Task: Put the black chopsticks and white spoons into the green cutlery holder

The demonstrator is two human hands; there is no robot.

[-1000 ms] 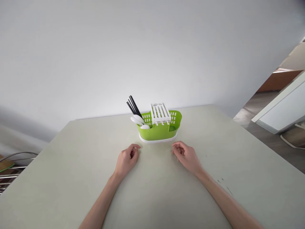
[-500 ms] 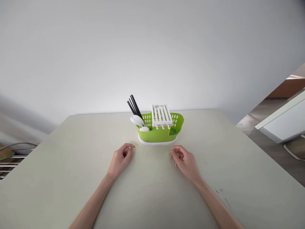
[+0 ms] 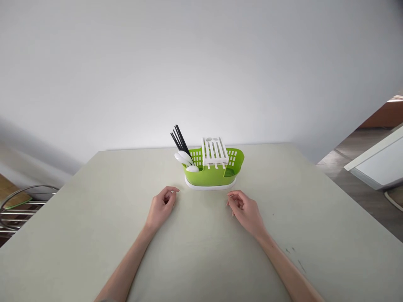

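My left hand (image 3: 162, 206) rests on its side on the pale table (image 3: 201, 251), fingers loosely curled and apart, holding nothing. My right hand (image 3: 246, 209) lies opposite, its fingers also curled loosely with nothing in them. Just beyond both hands, touching neither, stands a green basket (image 3: 209, 178) on a white base. A white slotted rack (image 3: 215, 152) sits across its middle. Several black chopsticks (image 3: 181, 140) and white spoons (image 3: 184, 158) lean out of the basket's left end.
Behind the table rises a plain pale wall (image 3: 201, 71). A metal wire rack (image 3: 22, 214) with a wooden board (image 3: 12, 193) stands beyond the left edge. Past the right edge are a white furniture piece (image 3: 378, 161) and the dark floor (image 3: 355, 184).
The view has shifted slightly, so the basket and table edges appear a little further right and more of the wire rack shows. Both hands keep their pose.
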